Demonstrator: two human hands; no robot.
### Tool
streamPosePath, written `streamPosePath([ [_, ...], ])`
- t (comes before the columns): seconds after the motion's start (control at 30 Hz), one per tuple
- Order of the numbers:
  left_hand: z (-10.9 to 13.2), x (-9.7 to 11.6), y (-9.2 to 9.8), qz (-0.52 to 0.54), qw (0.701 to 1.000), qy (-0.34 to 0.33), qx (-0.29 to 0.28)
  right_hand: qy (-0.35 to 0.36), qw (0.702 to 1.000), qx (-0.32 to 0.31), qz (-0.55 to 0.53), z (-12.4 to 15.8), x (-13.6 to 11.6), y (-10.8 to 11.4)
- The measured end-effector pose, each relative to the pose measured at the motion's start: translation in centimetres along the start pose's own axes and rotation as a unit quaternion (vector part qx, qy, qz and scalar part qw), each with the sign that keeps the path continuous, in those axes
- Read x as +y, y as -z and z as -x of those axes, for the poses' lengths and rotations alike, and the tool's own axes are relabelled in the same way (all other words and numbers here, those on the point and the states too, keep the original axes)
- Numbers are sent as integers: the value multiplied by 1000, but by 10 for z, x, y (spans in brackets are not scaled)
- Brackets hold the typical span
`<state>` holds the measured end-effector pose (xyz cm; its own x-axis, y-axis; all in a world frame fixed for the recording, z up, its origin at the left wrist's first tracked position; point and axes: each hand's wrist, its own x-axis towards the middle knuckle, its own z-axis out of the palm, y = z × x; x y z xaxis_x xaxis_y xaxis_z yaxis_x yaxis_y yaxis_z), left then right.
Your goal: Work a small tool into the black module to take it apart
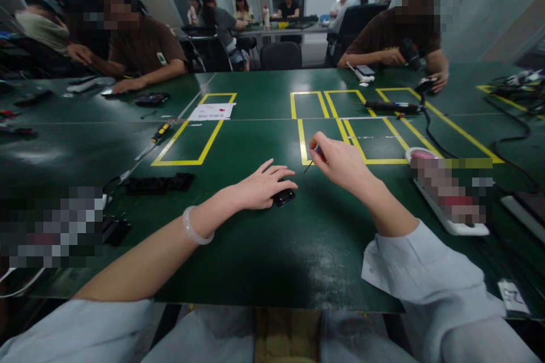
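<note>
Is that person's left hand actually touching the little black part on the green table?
Touching. The head view shows the left hand lying over the little black part, fingers on its top, no gap.

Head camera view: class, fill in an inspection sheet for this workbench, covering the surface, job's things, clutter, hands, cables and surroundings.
Surface: green table marked with yellow tape boxes.
Job's things: small black part under the fingers; thin tool tilted, with its tip near the part.
Clutter: yellow-handled screwdriver, paper sheet, black tray, power screwdriver.
Hands: left hand lies flat on the part; right hand pinches the tool.
Cables: black cable runs across the taped boxes on the right.
Surroundings: seated people at work across the table, more at a far table.
</note>
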<state>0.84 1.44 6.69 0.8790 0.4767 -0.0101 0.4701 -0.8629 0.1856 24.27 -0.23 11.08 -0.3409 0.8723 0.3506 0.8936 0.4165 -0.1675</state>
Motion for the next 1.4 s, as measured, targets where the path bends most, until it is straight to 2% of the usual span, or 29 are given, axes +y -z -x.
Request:
streamPosePath([
  [0.07, 12, 0, 5, 21, 999, 36, 16, 3, 1000, -6, 1, 0, 1, -2],
  [0.13, 22, 2, 5, 32, 993, 104, 53, 6, 1000, -12, 6, 0, 0, -3],
  [0.23, 33, 9, -4, 62, 967, 233, 83, 17, 999, -32, 16, 2, -4, -7],
  [0.3, 35, 17, -14, 83, 953, 281, 74, 24, 998, -56, 20, 3, -8, -12],
  [0.43, 29, 29, -34, 91, 946, 302, 70, 42, 994, -102, 21, 4, -16, -21],
  [0.53, 23, 31, -42, 84, 943, 312, 77, 59, 991, -117, 11, 5, -21, -25],
  [0.83, 18, 21, -48, 101, 945, 291, 106, 85, 987, -133, -20, 9, -26, -27],
  [1.07, 15, 18, -49, 103, 954, 263, 102, 103, 983, -149, -41, 11, -34, -20],
  [1.4, 10, 33, -53, -30, 944, 309, 114, 65, 995, -72, -8, 8, -18, 0],
])
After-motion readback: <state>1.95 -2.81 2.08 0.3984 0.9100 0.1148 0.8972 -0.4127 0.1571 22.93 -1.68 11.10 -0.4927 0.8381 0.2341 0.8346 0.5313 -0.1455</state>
